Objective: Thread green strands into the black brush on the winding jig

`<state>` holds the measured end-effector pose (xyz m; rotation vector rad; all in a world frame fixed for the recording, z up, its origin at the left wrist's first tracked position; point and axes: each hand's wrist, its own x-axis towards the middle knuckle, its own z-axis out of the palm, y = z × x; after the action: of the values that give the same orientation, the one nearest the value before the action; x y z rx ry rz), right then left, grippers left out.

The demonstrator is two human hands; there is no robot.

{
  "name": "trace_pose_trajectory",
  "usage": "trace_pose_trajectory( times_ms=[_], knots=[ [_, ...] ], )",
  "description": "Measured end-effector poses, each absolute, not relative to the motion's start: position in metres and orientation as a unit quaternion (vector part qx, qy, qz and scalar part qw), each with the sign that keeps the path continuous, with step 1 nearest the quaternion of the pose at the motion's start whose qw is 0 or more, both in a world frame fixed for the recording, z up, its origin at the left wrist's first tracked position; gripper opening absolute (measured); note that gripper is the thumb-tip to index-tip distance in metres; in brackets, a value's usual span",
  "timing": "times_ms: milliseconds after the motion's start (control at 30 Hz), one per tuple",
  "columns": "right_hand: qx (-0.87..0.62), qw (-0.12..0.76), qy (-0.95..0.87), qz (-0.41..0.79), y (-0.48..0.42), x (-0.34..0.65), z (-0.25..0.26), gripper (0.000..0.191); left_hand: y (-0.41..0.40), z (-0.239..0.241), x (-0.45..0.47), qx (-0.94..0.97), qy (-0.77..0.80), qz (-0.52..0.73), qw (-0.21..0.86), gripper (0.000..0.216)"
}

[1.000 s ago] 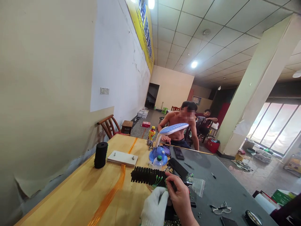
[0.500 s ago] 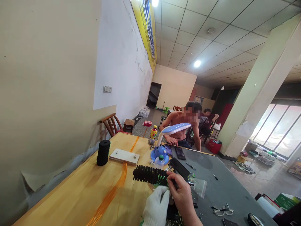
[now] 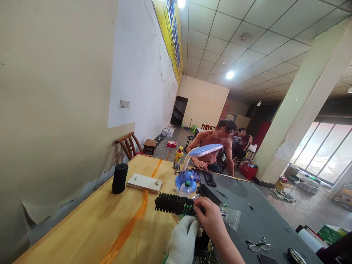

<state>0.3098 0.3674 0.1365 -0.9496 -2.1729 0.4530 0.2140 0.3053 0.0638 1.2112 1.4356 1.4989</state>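
Because so much is spread over the wooden table (image 3: 90, 227) and the grey mat (image 3: 264, 227) at its right, the hands work in a tight space. On the wood lies a white board (image 3: 145, 182) with orange strands (image 3: 143, 205) running from beneath it; a blue lamp (image 3: 205, 149) stands beyond the hands.

The left hand (image 3: 183, 234), in a white glove, is curled just below the right part of a ridged black roll (image 3: 172, 204); whether its fingertips grip anything is hidden. The bare right hand (image 3: 208, 212) reaches over that same part, fingers bent inward; I cannot tell whether they are closed on a thread or merely resting on the roll. The roll lies sideways near the middle of the table, its left end free of both hands, while a second black roll (image 3: 120, 178) stands upright farther left.

With that left end unsupported, the roll could turn or tip if the hands pressed unevenly. A bottle (image 3: 187, 187) stands just behind it, so a wide swing might knock it over. A clear bag (image 3: 234, 219) lies near the right wrist and could be dragged by a careless sleeve-side sweep. Smallest are the green threads (image 3: 187, 209) on the roll; thick glove fabric might snag or tangle them.
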Motion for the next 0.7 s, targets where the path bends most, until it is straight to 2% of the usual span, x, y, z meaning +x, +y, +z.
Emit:
trace_pose_trajectory(
  times_ms=[167, 367, 567, 700],
  knots=[
    [-0.362, 0.364, -0.826, 0.231, 0.371, 0.313, 0.138, 0.012, 0.307, 0.062, 0.215, 0.460, 0.557, 0.586, 0.367, 0.032],
    [-0.346, 0.392, -0.789, 0.321, 0.377, 0.322, 0.130, 0.024, 0.309, 0.055, 0.213, 0.459, 0.531, 0.605, 0.376, 0.028],
    [-0.369, 0.392, -0.785, 0.305, 0.380, 0.317, 0.126, 0.024, 0.310, 0.055, 0.213, 0.461, 0.534, 0.601, 0.376, 0.028],
    [-0.394, 0.344, -0.807, 0.274, 0.380, 0.317, 0.132, 0.038, 0.312, 0.053, 0.213, 0.460, 0.546, 0.589, 0.379, 0.031]
  ],
)
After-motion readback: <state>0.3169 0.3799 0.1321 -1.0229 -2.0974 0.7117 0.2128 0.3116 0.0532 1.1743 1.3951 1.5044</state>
